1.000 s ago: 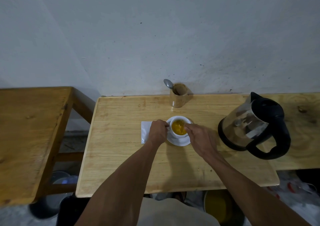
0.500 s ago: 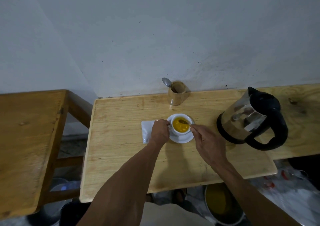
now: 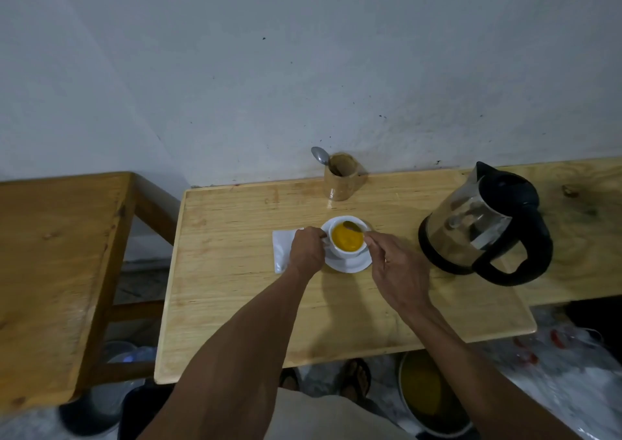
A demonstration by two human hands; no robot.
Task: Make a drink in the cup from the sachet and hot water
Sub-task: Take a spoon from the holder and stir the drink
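A white cup (image 3: 346,252) full of opaque orange-yellow drink stands on a white saucer (image 3: 350,266) in the middle of the light wooden table (image 3: 235,291). My left hand (image 3: 306,249) grips the cup at its left side, by the handle. My right hand (image 3: 395,268) pinches the handle of a spoon (image 3: 351,227), whose bowl is dipped in the drink at the cup's far rim. A white sachet (image 3: 281,249) lies flat to the left of the saucer, partly under my left hand. The glass kettle (image 3: 484,227) with black handle and base stands to the right.
A wooden holder (image 3: 340,182) with a second spoon (image 3: 319,155) sits at the back against the wall. A darker wooden table (image 3: 50,271) stands on the left. Under the table are buckets, my sandalled feet and plastic sheeting.
The spoon has moved round inside the cup toward its far rim, and the drink looks more evenly orange. My left hand has stayed on the cup. The view has shifted slightly.
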